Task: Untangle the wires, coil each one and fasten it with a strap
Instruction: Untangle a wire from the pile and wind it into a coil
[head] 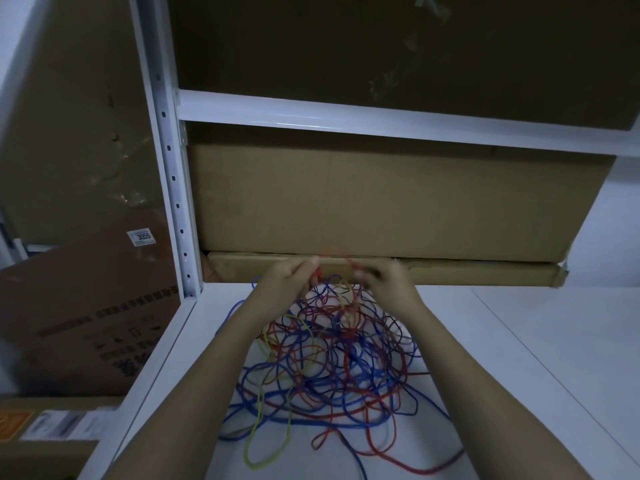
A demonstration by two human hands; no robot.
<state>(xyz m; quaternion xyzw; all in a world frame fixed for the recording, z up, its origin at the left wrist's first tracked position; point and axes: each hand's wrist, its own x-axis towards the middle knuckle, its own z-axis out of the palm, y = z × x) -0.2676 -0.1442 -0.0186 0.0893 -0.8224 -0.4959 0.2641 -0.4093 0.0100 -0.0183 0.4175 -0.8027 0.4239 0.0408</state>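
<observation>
Untangling stage: at frame centre, left hand and right hand each pinch red strands above the wire tangle; next, apparently, one wire must be drawn free.

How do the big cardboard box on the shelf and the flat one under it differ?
The big box is tall and deep; the flat box is a thin slab. The big box sits on top, the flat box lies beneath on the white shelf. Both are plain brown cardboard, lying lengthwise.
</observation>
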